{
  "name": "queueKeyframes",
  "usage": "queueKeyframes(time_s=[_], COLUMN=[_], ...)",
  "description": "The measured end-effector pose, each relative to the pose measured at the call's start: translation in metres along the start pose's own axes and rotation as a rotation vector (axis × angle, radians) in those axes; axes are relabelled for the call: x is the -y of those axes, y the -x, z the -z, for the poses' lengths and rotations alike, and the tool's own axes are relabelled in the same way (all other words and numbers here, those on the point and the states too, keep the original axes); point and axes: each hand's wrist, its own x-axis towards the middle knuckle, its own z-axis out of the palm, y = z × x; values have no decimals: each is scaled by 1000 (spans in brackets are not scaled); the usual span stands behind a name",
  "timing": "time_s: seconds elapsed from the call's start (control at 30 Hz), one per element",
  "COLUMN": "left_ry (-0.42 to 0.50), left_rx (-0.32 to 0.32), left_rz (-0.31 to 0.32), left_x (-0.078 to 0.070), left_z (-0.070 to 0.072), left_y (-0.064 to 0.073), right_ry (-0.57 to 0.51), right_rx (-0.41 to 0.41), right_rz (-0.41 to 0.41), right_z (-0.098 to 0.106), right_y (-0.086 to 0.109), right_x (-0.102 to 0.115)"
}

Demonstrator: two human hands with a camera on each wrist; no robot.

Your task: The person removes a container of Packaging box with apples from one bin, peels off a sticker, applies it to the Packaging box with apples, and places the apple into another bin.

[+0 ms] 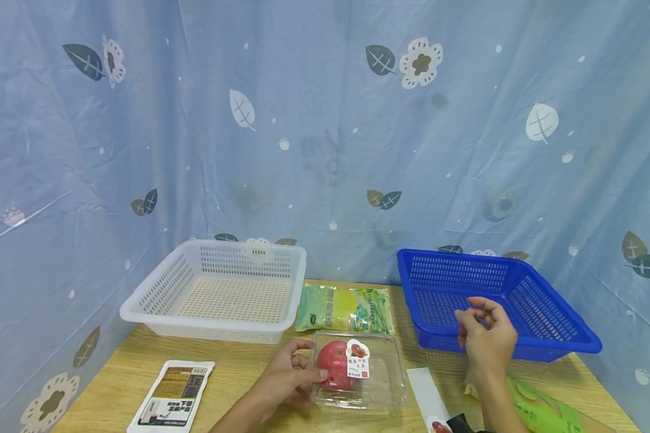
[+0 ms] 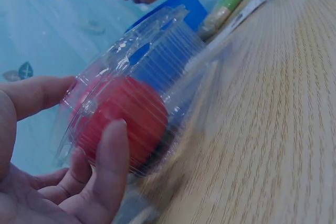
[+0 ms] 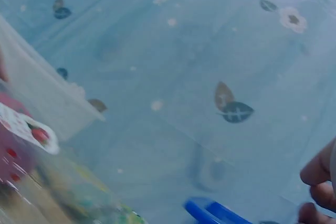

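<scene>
A clear plastic clamshell box [image 1: 381, 367] sits on the table with a round red fruit [image 1: 334, 361] inside its left half. A white sticker [image 1: 359, 359] printed with red fruit lies on the lid. My left hand [image 1: 287, 376] grips the box's left end, its thumb and fingers around the edge; the left wrist view shows the fingers [image 2: 113, 153] against the clear wall. Raised in front of the blue basket [image 1: 430, 340], my right hand [image 1: 490, 340] has loosely bent fingers with nothing visible between them. Only its fingertips [image 3: 317, 171] enter the right wrist view.
A white basket [image 1: 211, 328] stands at the back left. Behind the box lies a green and yellow packet [image 1: 343, 310]. At the front left is a white pouch [image 1: 171, 397]. A white strip [image 1: 425, 394] with a sticker and a green-wrapped item [image 1: 544, 409] lie at the front right.
</scene>
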Motion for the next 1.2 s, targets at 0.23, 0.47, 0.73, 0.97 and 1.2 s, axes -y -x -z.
queueKeyframes(time_s=[0.23, 0.47, 0.73, 0.97, 1.2], left_ry=[117, 187, 235, 285, 289], left_rx=[61, 83, 109, 97, 77], left_rz=[17, 23, 9, 7, -4], left_x=[-1, -2, -1, 4, 3], left_z=[1, 1, 1, 0, -5], left_y=[2, 1, -2, -3, -1], right_ry=[-87, -229, -427, -646, -712], right_rx=[-235, -429, -579, -587, -501], right_rz=[-63, -195, -329, -440, -442], right_z=[25, 43, 57, 74, 88], right_y=[-15, -27, -37, -44, -48], right_x=[-6, -13, -26, -39, -43])
